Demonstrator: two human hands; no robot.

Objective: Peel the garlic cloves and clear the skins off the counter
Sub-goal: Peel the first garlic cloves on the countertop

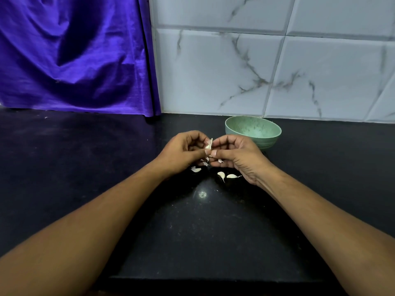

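Garlic clove (208, 146) sits pinched between the curled fingers of the left hand (183, 152) and right hand (235, 154), above the black counter (85, 167). Loose cloves (226, 175) lie beneath; a green bowl (253, 131) stands just behind.

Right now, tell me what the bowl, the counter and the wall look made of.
Bowl: likely matte plastic or composite, pale green with dark speckles.
Counter: polished black stone, probably granite; fine flecks, a glare spot.
Wall: glossy marble-look tiles, grey veins, grout lines.
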